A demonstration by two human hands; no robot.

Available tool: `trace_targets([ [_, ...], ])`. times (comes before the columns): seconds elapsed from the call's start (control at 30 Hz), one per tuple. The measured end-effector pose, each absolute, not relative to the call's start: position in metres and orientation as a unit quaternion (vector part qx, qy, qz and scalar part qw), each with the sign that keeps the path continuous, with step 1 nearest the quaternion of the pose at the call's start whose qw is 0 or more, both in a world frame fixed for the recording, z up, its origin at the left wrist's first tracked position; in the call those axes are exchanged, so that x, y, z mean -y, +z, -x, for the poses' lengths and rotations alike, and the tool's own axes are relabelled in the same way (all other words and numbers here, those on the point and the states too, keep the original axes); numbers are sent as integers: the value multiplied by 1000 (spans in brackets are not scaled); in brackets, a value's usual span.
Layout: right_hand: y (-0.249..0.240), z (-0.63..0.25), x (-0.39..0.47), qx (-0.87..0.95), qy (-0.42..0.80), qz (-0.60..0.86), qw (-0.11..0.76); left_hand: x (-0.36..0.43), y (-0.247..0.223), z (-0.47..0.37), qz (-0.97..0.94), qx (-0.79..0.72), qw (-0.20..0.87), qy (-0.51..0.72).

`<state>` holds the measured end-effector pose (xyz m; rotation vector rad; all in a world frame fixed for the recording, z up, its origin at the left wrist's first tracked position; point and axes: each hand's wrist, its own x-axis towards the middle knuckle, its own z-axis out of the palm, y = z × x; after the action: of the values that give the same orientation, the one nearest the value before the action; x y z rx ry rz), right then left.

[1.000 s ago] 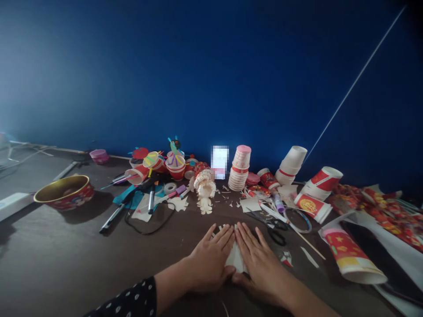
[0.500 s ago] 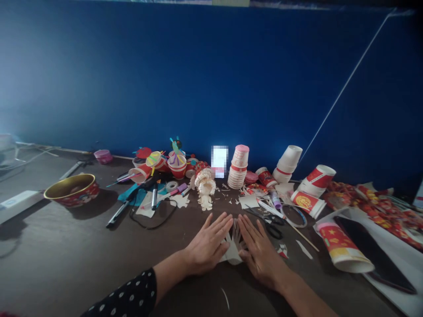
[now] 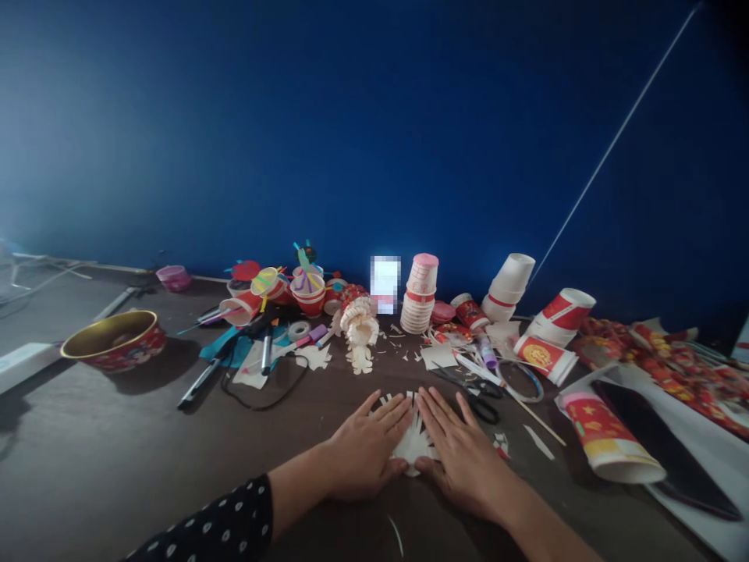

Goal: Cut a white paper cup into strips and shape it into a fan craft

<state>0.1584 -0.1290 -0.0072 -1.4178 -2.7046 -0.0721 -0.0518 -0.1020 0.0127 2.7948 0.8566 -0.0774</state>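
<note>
A white paper piece with its edge cut into strips [image 3: 414, 445] lies on the dark table, partly hidden under both hands. My left hand [image 3: 366, 449] rests flat over its left side, fingers stretched out and pointing away from me. On the other side my right hand [image 3: 459, 449] lies flat, fingers extended and slightly apart. Strip ends stick out above the left fingers, and the paper's middle shows between the palms. Black-handled scissors [image 3: 484, 410] lie just beyond my right fingertips. Straight ahead stands a white curled-paper craft figure [image 3: 359, 332].
Paper cups [image 3: 418, 312] are stacked at the back. A gold-rimmed bowl [image 3: 117, 355] stands left, near several markers [image 3: 202, 382]. To the right lie a red-and-yellow cup [image 3: 608, 437], a dark phone-like slab [image 3: 672, 453] and a wooden stick [image 3: 541, 417]. Paper scraps are scattered about.
Both hands have pressed down and the strip-cut paper looks flatter and more spread, with more strips showing past the left fingers. The view has shifted slightly.
</note>
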Motion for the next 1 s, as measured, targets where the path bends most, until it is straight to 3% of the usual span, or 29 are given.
trace_targets([
  [0.4, 6, -170, 128, 893, -62, 433, 110, 101, 13, 46, -929, -352, 111, -13],
  [0.57, 7, -168, 141, 919, -46, 384, 79, 99, 9, 42, -917, -390, 85, 9],
  [0.7, 0, -169, 146, 913, -2, 403, 57, 97, 16, 47, -946, -316, 65, 37],
  [1.0, 3, -172, 148, 905, 83, 416, 29, 92, 23, 63, -968, -190, 164, 10],
])
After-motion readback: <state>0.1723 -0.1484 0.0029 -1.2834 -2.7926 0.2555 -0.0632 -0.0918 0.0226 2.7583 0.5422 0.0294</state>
